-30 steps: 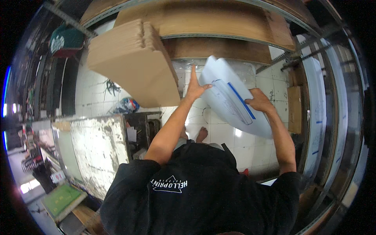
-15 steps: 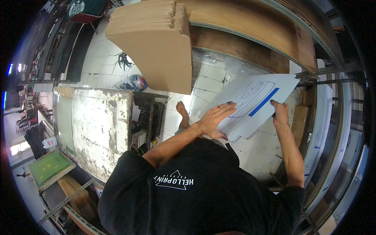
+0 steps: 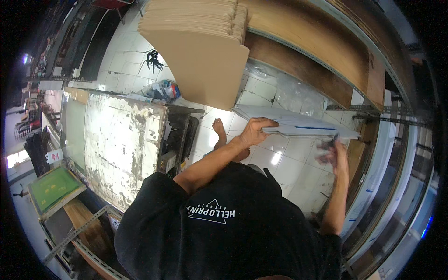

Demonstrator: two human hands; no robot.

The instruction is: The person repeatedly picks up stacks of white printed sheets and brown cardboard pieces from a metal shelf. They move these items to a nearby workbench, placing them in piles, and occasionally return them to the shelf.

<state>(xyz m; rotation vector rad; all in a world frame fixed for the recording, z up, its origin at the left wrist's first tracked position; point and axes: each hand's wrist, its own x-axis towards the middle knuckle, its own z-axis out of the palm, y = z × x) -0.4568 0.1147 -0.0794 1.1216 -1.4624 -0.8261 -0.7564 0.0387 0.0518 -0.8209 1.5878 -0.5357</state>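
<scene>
A thin stack of white printed sheets (image 3: 308, 122) with blue line drawing and a blue bar is held out in front of me, seen nearly edge-on. My left hand (image 3: 254, 132) grips the near left edge, thumb on top and the fingers curled beneath. At the stack's right end, my right hand (image 3: 335, 155) is just below the near edge. Its fingers are smeared by motion, so whether they press on the sheets cannot be made out.
A tall stack of brown cardboard (image 3: 200, 65) stands ahead. Wooden shelving (image 3: 308, 32) runs along the far right, with upright white sheets (image 3: 373, 182) racked beside me. A worn white-topped table (image 3: 116, 149) is to the left. Clear plastic film (image 3: 298, 95) lies on the tiled floor.
The sheets have tipped from showing their printed face to nearly edge-on. My left hand has moved from lying on the face to gripping the near edge; my right hand has dropped lower.
</scene>
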